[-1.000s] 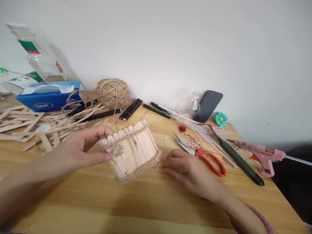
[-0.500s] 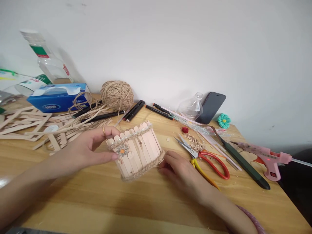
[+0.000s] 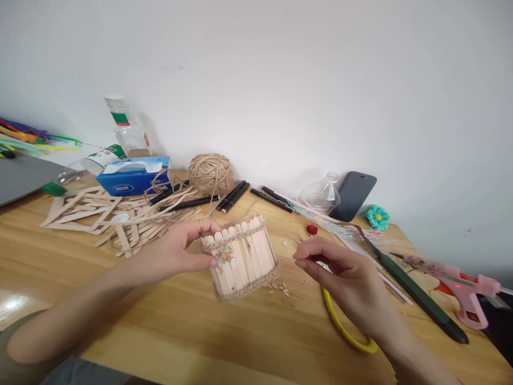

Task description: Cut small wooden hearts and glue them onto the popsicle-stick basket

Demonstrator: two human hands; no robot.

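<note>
My left hand (image 3: 188,251) grips a small holder of craft sticks (image 3: 244,256) by its left side, thumb in front and fingers behind. Braided twine runs along its top and bottom, and a grey flower with an orange centre (image 3: 224,254) decorates the front. To the right, apart from the holder, my right hand (image 3: 340,272) is pinched, thumb against fingertips; whatever may be between them is too small to make out. Beneath that hand lie scissors, mostly hidden, with a yellow handle (image 3: 340,323) showing. Small pale chips (image 3: 285,292) are scattered on the table between the hands.
A pink glue gun (image 3: 460,283) and a dark green-handled tool (image 3: 420,294) lie at right. A phone (image 3: 353,195), a teal flower (image 3: 377,217) and a red rose (image 3: 311,229) sit behind. Left are loose craft sticks (image 3: 80,208), a blue tissue pack (image 3: 132,176) and a twine ball (image 3: 211,174).
My right hand has left the holder's lower right corner and moved right, over the scissors, into a pinch. Chips now show beside the holder. The view has shifted; my left hand keeps its grip.
</note>
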